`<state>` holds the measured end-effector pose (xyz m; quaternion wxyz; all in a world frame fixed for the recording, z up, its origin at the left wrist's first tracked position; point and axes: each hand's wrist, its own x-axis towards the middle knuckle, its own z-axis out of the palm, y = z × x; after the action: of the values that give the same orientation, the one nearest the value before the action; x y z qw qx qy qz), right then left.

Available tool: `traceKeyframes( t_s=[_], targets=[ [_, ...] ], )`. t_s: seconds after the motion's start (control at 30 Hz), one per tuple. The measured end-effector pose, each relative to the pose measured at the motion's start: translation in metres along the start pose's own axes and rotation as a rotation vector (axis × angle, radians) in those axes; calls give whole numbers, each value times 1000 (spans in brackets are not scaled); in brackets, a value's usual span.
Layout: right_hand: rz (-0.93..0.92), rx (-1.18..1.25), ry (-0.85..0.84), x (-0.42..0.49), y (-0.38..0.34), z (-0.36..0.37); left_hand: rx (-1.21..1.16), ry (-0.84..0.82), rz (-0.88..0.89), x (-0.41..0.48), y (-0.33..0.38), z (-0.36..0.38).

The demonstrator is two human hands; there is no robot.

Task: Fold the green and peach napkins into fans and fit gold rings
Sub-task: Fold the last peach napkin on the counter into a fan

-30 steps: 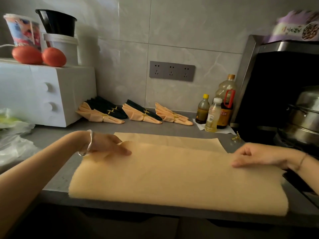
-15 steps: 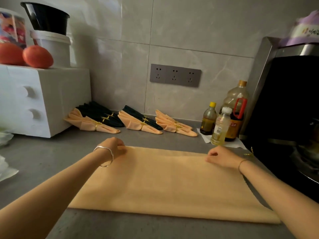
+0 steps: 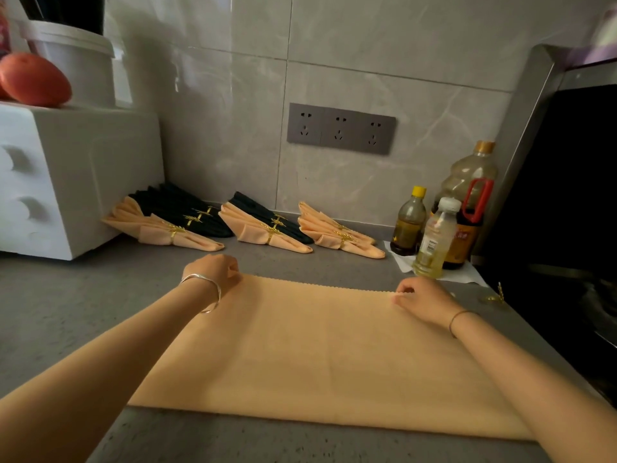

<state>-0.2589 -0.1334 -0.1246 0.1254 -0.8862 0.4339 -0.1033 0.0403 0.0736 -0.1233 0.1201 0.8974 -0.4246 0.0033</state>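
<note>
Peach napkin (image 3: 317, 355) is pinched by left hand (image 3: 213, 272) and right hand (image 3: 422, 295); clear bottle (image 3: 434, 242) holds yellow liquid.

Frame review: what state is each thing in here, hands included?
Peach napkin: flat on the counter, not yet pleated.
Left hand: pinches the napkin's far left corner.
Right hand: pinches its far right corner.
Folded fans: ringed, lying by the wall.
Loose gold ring: on the counter, unused.
Bottles: upright, capped.
Wall sockets: nothing plugged in.
</note>
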Motion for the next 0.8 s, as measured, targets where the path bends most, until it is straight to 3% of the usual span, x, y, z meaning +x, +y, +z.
traceKeyframes(
  t_s=[0.27,0.4,0.5,0.6,0.7,0.8],
  targets=[
    [45,-97,26,0,-6,8,-12,7,-73,3,6,6],
    [-49,-258,146,-15,-13,12,196,68,59,-20,19,6],
    [-102,-47,219,-36,-33,20,30,41,229,-62,43,6],
    [-182,126,141,-65,-68,32,-42,-154,355,-105,60,11],
    [-241,209,52,-89,-102,49,53,-304,354,-121,65,25],
    [-232,154,-3,-106,-125,67,65,-261,316,-130,67,38]
  ],
)
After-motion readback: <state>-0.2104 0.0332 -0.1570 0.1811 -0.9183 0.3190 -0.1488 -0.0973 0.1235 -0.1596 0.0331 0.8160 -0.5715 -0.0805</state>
